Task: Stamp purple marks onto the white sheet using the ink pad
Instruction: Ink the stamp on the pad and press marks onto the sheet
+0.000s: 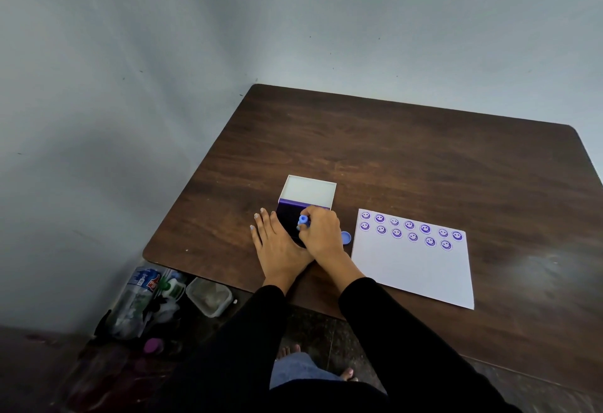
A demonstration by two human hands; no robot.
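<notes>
A white sheet (414,269) lies on the dark wooden table (391,151) at the right, with several purple smiley marks in two rows along its far edge. To its left sits the ink pad (288,217), dark purple, with its white lid (308,191) swung open behind it. My right hand (321,233) grips a small blue stamp (303,221) and holds it down on the pad. Resting flat against the pad's left side is my left hand (277,243), fingers spread. A blue cap (346,238) lies between my right hand and the sheet.
The table's near left corner ends just left of my left hand. On the floor below it stand plastic bottles (140,298), a clear container (208,295) and a purple cap (153,345). A grey wall runs behind the table.
</notes>
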